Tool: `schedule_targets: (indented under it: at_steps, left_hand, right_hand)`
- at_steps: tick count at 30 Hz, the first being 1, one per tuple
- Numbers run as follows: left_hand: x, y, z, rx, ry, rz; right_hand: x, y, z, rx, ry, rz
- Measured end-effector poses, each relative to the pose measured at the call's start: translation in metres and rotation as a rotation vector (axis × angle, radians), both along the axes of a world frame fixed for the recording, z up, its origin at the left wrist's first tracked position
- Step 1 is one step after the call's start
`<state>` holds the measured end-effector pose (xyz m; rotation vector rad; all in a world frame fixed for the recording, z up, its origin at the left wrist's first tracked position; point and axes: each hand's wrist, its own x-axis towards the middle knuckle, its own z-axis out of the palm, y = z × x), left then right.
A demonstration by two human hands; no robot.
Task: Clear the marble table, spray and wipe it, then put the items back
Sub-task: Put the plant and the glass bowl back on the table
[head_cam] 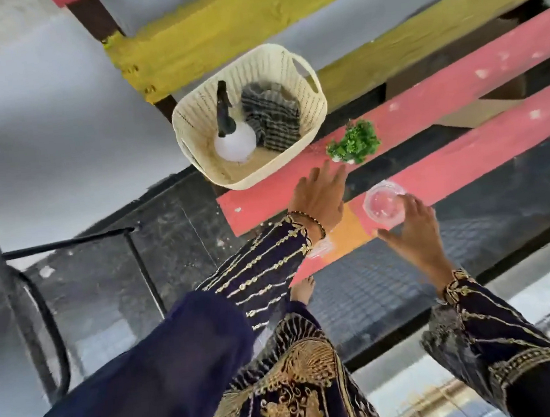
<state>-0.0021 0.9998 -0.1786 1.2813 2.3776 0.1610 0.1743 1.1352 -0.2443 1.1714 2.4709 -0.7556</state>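
**While a cup (385,206) is gripped by the right hand (415,229), the left hand (319,194) is stretched out**

The left arm is extended, fingers (314,175) straight and spread, nothing held, tips just short of a green plant (353,142) on the pink slatted desk (440,100). The clear plastic cup is clasped in curled fingers. A spray bottle (235,138) and striped cloth (272,118) are seen in a cream basket (192,110).

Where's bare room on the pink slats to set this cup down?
The lower pink slat is bare right of the clear cup in the right hand. The upper pink slat is bare right of the small green plant. Crowded at the left end: basket, plant and left hand sit close together.
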Motion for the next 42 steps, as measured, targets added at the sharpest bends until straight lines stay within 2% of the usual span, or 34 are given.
schedule_targets:
  at_steps: [7, 10, 16, 20, 25, 29, 34, 42]
  left_hand:
    - [-0.023, 0.076, -0.028, -0.022, 0.120, -0.109]
    - [-0.035, 0.100, -0.038, -0.066, 0.107, -0.176]
    - [-0.040, 0.111, -0.059, -0.032, 0.137, -0.249]
    - [-0.038, 0.091, -0.057, 0.020, 0.080, -0.228]
    - [-0.015, 0.019, -0.038, 0.093, -0.097, -0.029]
    - [0.001, -0.065, -0.008, 0.058, -0.162, 0.133]
    - [0.020, -0.181, 0.046, 0.060, -0.090, 0.276]
    - [0.055, -0.379, 0.148, 0.288, 0.030, 0.553]
  right_hand:
    - [-0.012, 0.028, -0.031, -0.027, 0.003, 0.029]
    - [-0.019, 0.032, -0.045, -0.056, 0.010, 0.044]
    - [-0.025, 0.035, -0.059, -0.025, -0.006, 0.125]
    - [-0.030, 0.029, -0.050, -0.036, -0.056, 0.137]
    - [-0.023, -0.017, -0.020, 0.001, -0.004, 0.174]
    - [-0.021, -0.075, 0.020, 0.027, 0.081, 0.202]
    - [-0.029, -0.170, 0.079, 0.021, 0.192, 0.278]
    - [-0.038, -0.333, 0.177, -0.024, 0.330, 0.466]
